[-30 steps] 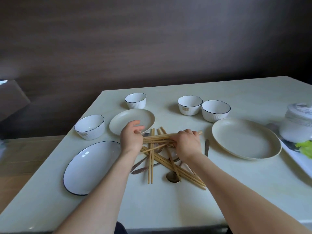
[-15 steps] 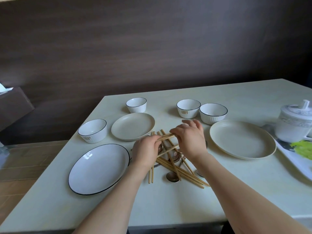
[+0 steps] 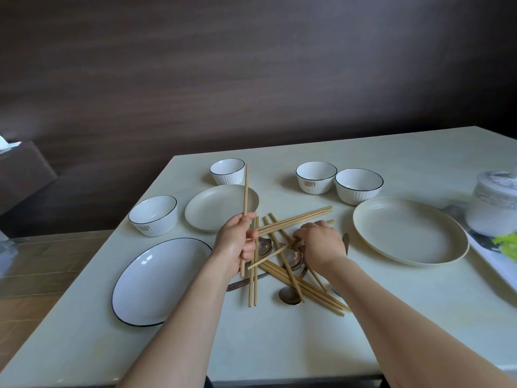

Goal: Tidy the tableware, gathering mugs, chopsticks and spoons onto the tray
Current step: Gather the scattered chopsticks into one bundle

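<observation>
A heap of wooden chopsticks (image 3: 293, 219) lies crossed over several metal spoons (image 3: 289, 295) in the middle of the table. My left hand (image 3: 236, 242) grips one chopstick (image 3: 246, 191) and holds it upright, its tip rising over the small cream plate. My right hand (image 3: 320, 242) is down on the heap, its fingers curled onto a chopstick among the spoons. A white tray (image 3: 492, 264) shows at the right edge, carrying a lidded white mug (image 3: 492, 208) and something green.
Four white ribbed bowls (image 3: 153, 215) (image 3: 227, 170) (image 3: 316, 177) (image 3: 359, 185) ring the heap. A small cream plate (image 3: 218, 208), a large cream oval plate (image 3: 408, 231) and a white dark-rimmed oval plate (image 3: 156, 278) lie around it. A dark wall stands behind the table.
My left hand has lifted one chopstick out of the heap and turned it upright. My right hand has dropped from the raised chopsticks down onto the heap.
</observation>
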`<state>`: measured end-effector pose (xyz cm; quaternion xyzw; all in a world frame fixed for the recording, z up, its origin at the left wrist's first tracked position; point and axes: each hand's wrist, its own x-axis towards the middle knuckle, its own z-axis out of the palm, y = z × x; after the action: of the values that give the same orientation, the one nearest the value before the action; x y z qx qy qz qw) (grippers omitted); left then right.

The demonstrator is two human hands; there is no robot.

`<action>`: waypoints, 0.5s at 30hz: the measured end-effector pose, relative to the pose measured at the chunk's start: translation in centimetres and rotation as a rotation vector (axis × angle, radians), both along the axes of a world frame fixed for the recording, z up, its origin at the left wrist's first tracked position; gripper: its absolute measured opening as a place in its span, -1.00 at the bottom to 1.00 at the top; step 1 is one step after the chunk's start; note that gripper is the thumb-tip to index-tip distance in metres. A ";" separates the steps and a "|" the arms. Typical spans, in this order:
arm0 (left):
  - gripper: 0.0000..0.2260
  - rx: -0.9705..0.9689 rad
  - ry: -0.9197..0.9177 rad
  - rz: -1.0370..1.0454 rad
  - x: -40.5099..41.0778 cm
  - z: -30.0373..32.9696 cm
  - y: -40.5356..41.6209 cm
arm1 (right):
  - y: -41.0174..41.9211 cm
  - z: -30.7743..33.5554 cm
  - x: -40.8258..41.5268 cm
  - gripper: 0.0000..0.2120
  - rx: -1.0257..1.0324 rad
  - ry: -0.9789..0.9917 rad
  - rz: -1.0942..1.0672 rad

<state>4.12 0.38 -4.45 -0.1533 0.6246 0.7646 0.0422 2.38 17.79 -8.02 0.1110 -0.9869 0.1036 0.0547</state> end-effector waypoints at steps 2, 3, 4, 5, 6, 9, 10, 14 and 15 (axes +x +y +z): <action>-0.80 0.113 -0.052 0.019 0.1 0.4 0.0 | 0.0 0.3 0.1 -0.69 0.039 0.001 0.008; -0.79 0.162 -0.070 0.032 0.2 0.5 -0.1 | 0.0 0.5 0.2 -0.73 0.047 0.005 0.008; -0.79 0.200 -0.082 0.042 0.2 0.5 -0.2 | 0.0 0.6 0.3 -0.76 0.050 0.005 0.009; -0.79 0.228 -0.090 0.051 0.3 0.6 -0.3 | 0.1 0.8 0.5 -0.79 0.041 0.011 0.007; -0.80 0.251 -0.097 0.058 0.3 0.5 -0.5 | 0.1 0.9 0.6 -0.80 0.016 0.026 -0.007; -0.87 0.270 -0.110 0.077 0.4 0.6 -1.1 | 0.4 0.8 -0.1 -0.80 -0.065 0.193 -0.067; -0.87 0.278 -0.104 0.083 0.5 0.7 -1.3 | 0.4 0.7 -0.4 -0.82 -0.089 0.265 -0.082; -0.86 0.329 -0.066 0.117 0.9 0.8 -1.5 | 0.3 1.1 -0.6 -0.85 -0.261 0.457 -0.145; -0.85 0.331 -0.067 0.118 1.0 0.9 -1.3 | 0.3 1.3 -0.4 -0.85 -0.299 0.510 -0.143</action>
<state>5.16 -0.95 -3.58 -0.2060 0.4781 0.8527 0.0425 1.96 18.04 -6.73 0.0543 -0.9205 0.2125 0.3235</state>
